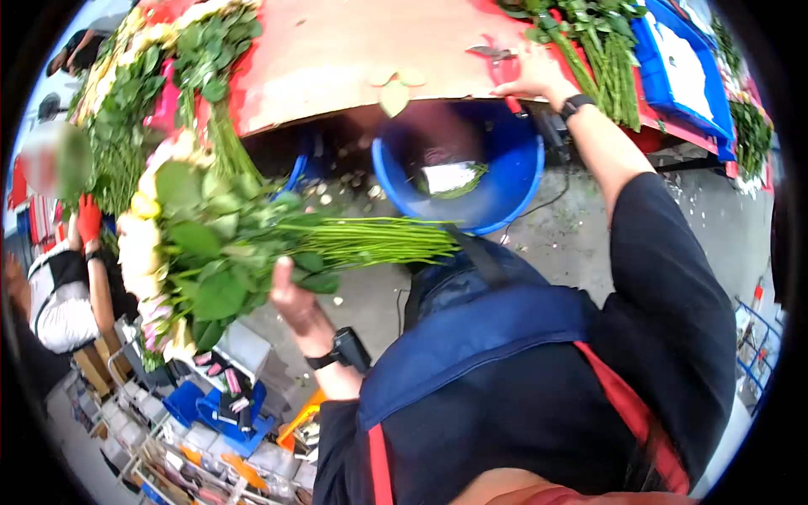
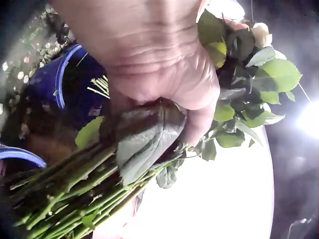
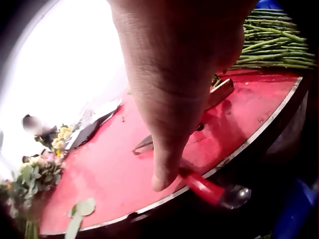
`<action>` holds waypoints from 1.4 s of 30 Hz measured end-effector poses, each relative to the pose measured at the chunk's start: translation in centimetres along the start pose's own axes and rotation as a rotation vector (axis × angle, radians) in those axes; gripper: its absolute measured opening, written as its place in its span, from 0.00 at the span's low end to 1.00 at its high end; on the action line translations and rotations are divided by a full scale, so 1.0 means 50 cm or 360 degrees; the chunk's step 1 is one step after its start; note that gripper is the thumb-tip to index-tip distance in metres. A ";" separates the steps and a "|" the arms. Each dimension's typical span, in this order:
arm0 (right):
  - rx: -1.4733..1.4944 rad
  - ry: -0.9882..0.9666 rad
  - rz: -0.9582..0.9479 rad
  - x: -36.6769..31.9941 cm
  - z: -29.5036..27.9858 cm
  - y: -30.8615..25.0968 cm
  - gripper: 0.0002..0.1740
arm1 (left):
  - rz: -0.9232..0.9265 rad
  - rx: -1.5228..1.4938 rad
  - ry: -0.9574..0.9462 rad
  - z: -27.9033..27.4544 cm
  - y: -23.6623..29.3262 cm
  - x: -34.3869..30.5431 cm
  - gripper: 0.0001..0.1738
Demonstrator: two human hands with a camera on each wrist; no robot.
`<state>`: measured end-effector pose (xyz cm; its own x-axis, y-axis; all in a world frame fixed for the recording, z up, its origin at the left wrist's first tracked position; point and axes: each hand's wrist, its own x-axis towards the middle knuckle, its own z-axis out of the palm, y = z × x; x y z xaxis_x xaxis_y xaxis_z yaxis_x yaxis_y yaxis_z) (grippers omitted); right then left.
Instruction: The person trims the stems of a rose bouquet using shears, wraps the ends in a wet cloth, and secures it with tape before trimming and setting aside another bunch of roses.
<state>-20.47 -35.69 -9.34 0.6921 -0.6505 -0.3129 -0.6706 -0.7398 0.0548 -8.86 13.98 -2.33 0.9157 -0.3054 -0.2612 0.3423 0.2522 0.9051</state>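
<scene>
My left hand (image 1: pixel 295 303) (image 2: pixel 164 74) holds a large bouquet of pale roses with broad green leaves (image 1: pixel 210 240). Its long bare stems (image 1: pixel 379 240) (image 2: pixel 75 194) point right in the head view; leaves partly hide my fingers. At the table's near edge, my right hand (image 1: pixel 536 74) (image 3: pixel 174 99) reaches over red-handled pruning shears (image 1: pixel 494 53), thumb and fingers spread. The metal blade lies to its left, and a red handle (image 1: pixel 513 105) (image 3: pixel 204 189) juts past the edge. In the right wrist view the hand covers the middle of the shears.
Below the edge of the red table (image 1: pixel 337 50) stands a blue bucket (image 1: pixel 532 181). Leaves (image 1: pixel 394 97) lie at that edge. More bouquets are at the left; cut stems (image 1: pixel 619 80) and a blue crate (image 1: pixel 652 71) are at the right. Another person (image 1: pixel 71 295) is at far left.
</scene>
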 end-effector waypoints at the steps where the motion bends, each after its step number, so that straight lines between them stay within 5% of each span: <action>1: 0.0020 0.0077 -0.0023 0.009 0.016 0.012 0.67 | 0.0004 -0.0001 -0.0018 -0.011 -0.002 0.021 0.34; 4: 0.0069 0.0106 -0.0229 0.020 0.016 0.028 0.56 | -0.0172 -0.0438 0.0073 -0.062 -0.009 0.089 0.21; 5: 0.0106 0.0015 -0.0203 -0.015 -0.035 0.005 0.39 | -0.0190 -0.0484 0.0451 -0.009 0.008 0.089 0.15; 7: 0.0073 -0.0082 -0.0140 0.017 0.018 0.018 0.16 | -0.0082 -0.0294 0.0606 0.055 0.027 0.095 0.15; 8: 0.0248 -0.0257 -0.0121 0.002 0.010 0.020 0.19 | 0.0068 -0.0180 0.0577 0.045 0.015 0.094 0.15; 10: 0.0765 -0.0156 -0.0041 -0.013 0.087 0.048 0.23 | 0.0647 0.0979 0.0353 0.037 -0.011 0.096 0.16; 13: 0.1832 -0.0472 -0.0122 -0.178 0.089 0.011 0.27 | 0.0719 0.1073 0.0333 0.059 -0.021 0.106 0.15; 18: 0.2759 -0.0973 -0.0180 -0.417 0.158 -0.095 0.28 | 0.0562 0.0908 0.0394 0.030 -0.069 0.128 0.14; 22: 0.2941 -0.1341 -0.0192 -0.447 0.152 -0.196 0.35 | 0.0410 0.0800 0.0328 0.059 -0.076 0.096 0.17; 25: 0.2768 -0.1171 -0.0314 -0.409 0.151 -0.244 0.28 | 0.0290 0.0711 0.0308 0.020 -0.113 0.110 0.22; 26: 0.2727 -0.1124 -0.0374 -0.394 0.164 -0.255 0.27 | 0.0308 0.0686 0.0229 0.002 -0.129 0.113 0.17; 28: 0.2817 -0.1057 -0.0444 -0.378 0.159 -0.273 0.18 | -0.0297 -0.0701 0.0644 -0.027 -0.145 0.156 0.15; 32: 0.2893 -0.1074 -0.0277 -0.390 0.145 -0.292 0.15 | -0.0365 -0.0580 0.0772 -0.014 -0.141 0.142 0.15; 37: 0.2826 -0.1184 -0.0124 -0.393 0.209 -0.285 0.14 | -0.0236 -0.0112 0.0559 -0.079 -0.194 0.134 0.17; 42: 0.2804 -0.1209 0.0086 -0.422 0.198 -0.302 0.14 | -0.0211 -0.0239 0.0695 -0.076 -0.193 0.126 0.17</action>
<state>-27.60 -9.07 -12.92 0.7462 -0.1025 -0.6577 -0.4939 0.5772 -0.6503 -5.59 13.13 -13.97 0.8539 0.0623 -0.5167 0.4592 0.3769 0.8044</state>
